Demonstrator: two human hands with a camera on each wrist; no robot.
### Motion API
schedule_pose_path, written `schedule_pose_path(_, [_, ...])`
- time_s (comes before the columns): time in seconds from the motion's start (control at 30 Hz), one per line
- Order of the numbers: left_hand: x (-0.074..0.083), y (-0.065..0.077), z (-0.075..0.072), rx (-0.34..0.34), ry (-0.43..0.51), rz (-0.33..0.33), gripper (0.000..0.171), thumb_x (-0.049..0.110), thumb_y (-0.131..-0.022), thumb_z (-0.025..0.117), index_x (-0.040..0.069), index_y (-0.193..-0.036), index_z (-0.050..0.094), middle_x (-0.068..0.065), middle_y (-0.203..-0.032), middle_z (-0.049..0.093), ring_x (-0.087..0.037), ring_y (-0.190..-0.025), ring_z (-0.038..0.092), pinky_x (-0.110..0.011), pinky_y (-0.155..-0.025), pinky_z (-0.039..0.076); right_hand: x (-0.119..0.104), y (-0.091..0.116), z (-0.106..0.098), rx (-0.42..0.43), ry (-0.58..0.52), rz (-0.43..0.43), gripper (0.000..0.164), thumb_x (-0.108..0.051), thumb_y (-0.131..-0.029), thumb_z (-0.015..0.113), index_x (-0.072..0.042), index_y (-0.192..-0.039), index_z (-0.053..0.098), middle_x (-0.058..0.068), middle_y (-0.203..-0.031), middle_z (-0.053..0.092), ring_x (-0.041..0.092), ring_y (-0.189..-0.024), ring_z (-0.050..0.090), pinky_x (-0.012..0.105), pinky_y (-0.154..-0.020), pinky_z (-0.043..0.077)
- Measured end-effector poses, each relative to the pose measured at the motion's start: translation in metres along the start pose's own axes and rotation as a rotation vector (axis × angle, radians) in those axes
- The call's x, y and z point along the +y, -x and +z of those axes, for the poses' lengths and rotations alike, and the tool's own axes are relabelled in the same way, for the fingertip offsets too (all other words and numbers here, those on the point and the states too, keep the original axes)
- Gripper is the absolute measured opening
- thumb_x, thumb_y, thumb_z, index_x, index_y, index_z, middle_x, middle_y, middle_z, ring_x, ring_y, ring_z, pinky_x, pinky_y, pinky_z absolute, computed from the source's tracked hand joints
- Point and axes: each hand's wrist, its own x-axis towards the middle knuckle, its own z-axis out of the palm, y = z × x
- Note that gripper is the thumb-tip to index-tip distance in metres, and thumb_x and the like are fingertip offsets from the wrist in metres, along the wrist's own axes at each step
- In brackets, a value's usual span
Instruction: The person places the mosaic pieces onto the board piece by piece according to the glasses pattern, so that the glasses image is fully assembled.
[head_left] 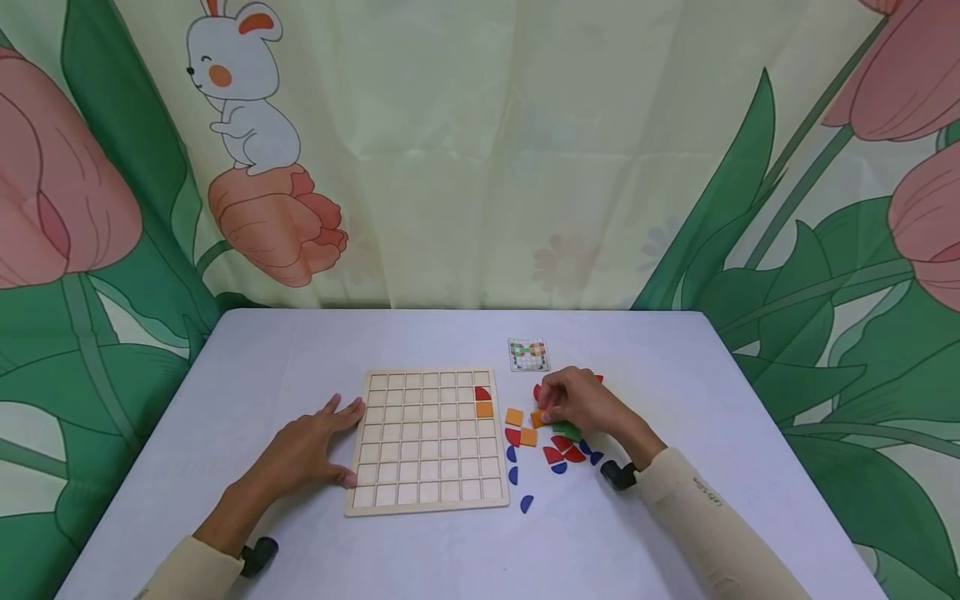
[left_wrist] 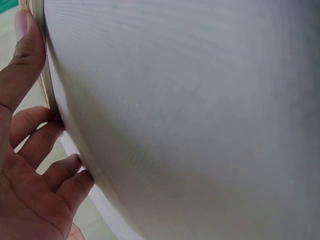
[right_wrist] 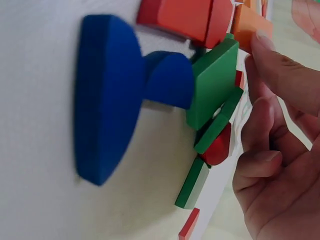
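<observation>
A wooden grid board [head_left: 428, 506] lies flat on the table. My left hand [head_left: 311, 450] touches its left edge, with thumb and fingers spread; the left wrist view shows the thumb [left_wrist: 27, 50] along the board's side. My right hand [head_left: 581, 404] is over the loose tiles right of the board and pinches an orange square tile [right_wrist: 248, 25] between thumb and fingers. In the board's right column sit a red quarter-round tile [head_left: 482, 393] and, just below it, an orange square tile [head_left: 484, 409]. Part of the pile is hidden under the right hand.
Other orange squares [head_left: 513, 417], red quarter-rounds [head_left: 553, 455], green tiles [right_wrist: 215, 85] and blue half-rounds [head_left: 527, 503] lie loose to the board's right. A small pattern card [head_left: 528, 355] lies behind them. A printed curtain [head_left: 480, 167] hangs at the table's back edge.
</observation>
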Motion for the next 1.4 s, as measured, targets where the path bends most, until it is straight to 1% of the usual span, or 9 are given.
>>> schedule_pose_path(0.13, [0.001,0.001,0.000,0.003,-0.003,0.003,0.125,0.053,-0.055,0.099,0.014,-0.161,0.046,-0.033,-0.165,0.038,-0.064,-0.134,0.054,-0.071,-0.102,0.049,-0.003,-0.001,0.000,0.028,-0.033,-0.017,0.015,-0.013,-0.088,0.087,-0.018,-0.088,0.074,-0.003,-0.089,0.073,0.019,-0.083,0.061,0.026,-0.073,0.054])
schedule_pose_path(0.27, [0.001,0.001,-0.001,0.001,-0.004,0.001,0.125,0.052,-0.055,0.099,0.014,-0.161,0.046,-0.032,-0.165,0.038,-0.064,-0.135,0.053,-0.071,-0.102,0.049,-0.012,-0.006,0.003,0.060,-0.058,-0.046,0.013,-0.015,-0.089,0.087,-0.019,-0.090,0.075,-0.003,-0.088,0.073,0.020,-0.080,0.060,0.025,-0.070,0.053])
schedule_pose_path(0.33, [0.001,0.002,-0.001,0.001,-0.001,-0.002,0.125,0.052,-0.055,0.099,0.014,-0.162,0.046,-0.031,-0.165,0.038,-0.064,-0.135,0.053,-0.071,-0.102,0.049,-0.018,-0.010,0.007,0.074,-0.065,-0.064,0.013,-0.015,-0.089,0.087,-0.018,-0.090,0.075,-0.003,-0.088,0.073,0.020,-0.079,0.060,0.025,-0.069,0.053])
schedule_pose_path(0.57, [0.001,0.003,0.000,0.006,0.007,-0.005,0.125,0.052,-0.055,0.099,0.014,-0.162,0.045,-0.033,-0.165,0.037,-0.065,-0.134,0.054,-0.072,-0.102,0.049,-0.043,-0.024,0.022,0.117,-0.082,-0.081,0.013,-0.015,-0.088,0.088,-0.019,-0.089,0.076,-0.004,-0.085,0.072,0.018,-0.079,0.060,0.025,-0.069,0.051])
schedule_pose_path(0.77, [0.000,0.003,0.000,0.006,0.009,0.002,0.125,0.052,-0.055,0.099,0.014,-0.162,0.046,-0.033,-0.165,0.037,-0.065,-0.134,0.054,-0.072,-0.102,0.048,-0.054,-0.034,0.034,0.139,-0.101,-0.108,0.013,-0.014,-0.089,0.088,-0.020,-0.088,0.076,-0.005,-0.082,0.071,0.017,-0.077,0.060,0.025,-0.066,0.048])
schedule_pose_path(0.93, [0.000,0.003,0.000,0.009,0.005,0.008,0.125,0.053,-0.055,0.099,0.014,-0.161,0.046,-0.033,-0.164,0.038,-0.065,-0.133,0.054,-0.072,-0.102,0.049,-0.064,-0.043,0.041,0.136,-0.093,-0.076,0.014,-0.015,-0.089,0.088,-0.020,-0.085,0.075,-0.004,-0.081,0.071,0.018,-0.078,0.060,0.028,-0.067,0.047])
schedule_pose_path(1.13, [0.001,0.003,-0.001,0.007,0.007,0.006,0.125,0.053,-0.055,0.099,0.014,-0.161,0.046,-0.033,-0.164,0.038,-0.065,-0.133,0.054,-0.071,-0.102,0.049,-0.076,-0.053,0.049,0.136,-0.070,-0.027,0.014,-0.017,-0.090,0.088,-0.020,-0.084,0.075,-0.004,-0.079,0.070,0.017,-0.080,0.062,0.031,-0.071,0.049])
schedule_pose_path(1.27, [0.002,0.002,0.000,0.006,0.006,0.003,0.124,0.052,-0.055,0.099,0.014,-0.161,0.046,-0.032,-0.165,0.038,-0.064,-0.135,0.053,-0.071,-0.103,0.049,-0.082,-0.057,0.051,0.122,-0.064,0.001,0.015,-0.018,-0.090,0.088,-0.020,-0.083,0.075,-0.003,-0.078,0.071,0.017,-0.077,0.063,0.031,-0.072,0.050])
schedule_pose_path(1.4, [0.003,0.002,0.000,0.010,-0.001,0.002,0.124,0.052,-0.055,0.099,0.013,-0.161,0.047,-0.030,-0.165,0.039,-0.063,-0.136,0.053,-0.071,-0.103,0.049,-0.084,-0.058,0.052,0.116,-0.046,0.032,0.015,-0.018,-0.090,0.087,-0.020,-0.082,0.074,-0.002,-0.078,0.070,0.018,-0.075,0.063,0.031,-0.070,0.051])
